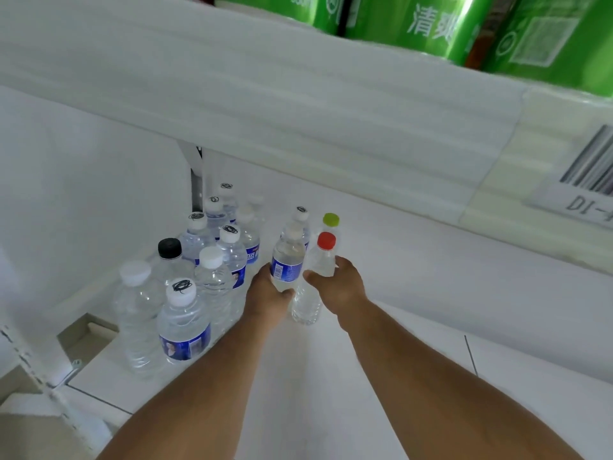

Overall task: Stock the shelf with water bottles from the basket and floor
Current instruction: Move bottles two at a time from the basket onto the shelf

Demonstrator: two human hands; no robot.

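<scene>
Both arms reach onto the white lower shelf (414, 280). My left hand (267, 293) grips a blue-labelled water bottle (288, 260) with a white cap. My right hand (340, 283) grips a clear bottle with a red cap (323, 257). Just behind them stand a bottle with a scribbled white cap (301, 215) and a green-capped bottle (330, 220). To the left, several more water bottles (212, 254) stand in a cluster, one with a black cap (170, 249). The basket and floor are out of view.
The upper shelf's white edge (265, 94) overhangs close above and carries green packs (464, 24) and a barcode tag (587, 174). White shelf surface stretches to the right of the hands. A shelf upright (195, 180) stands at the back left.
</scene>
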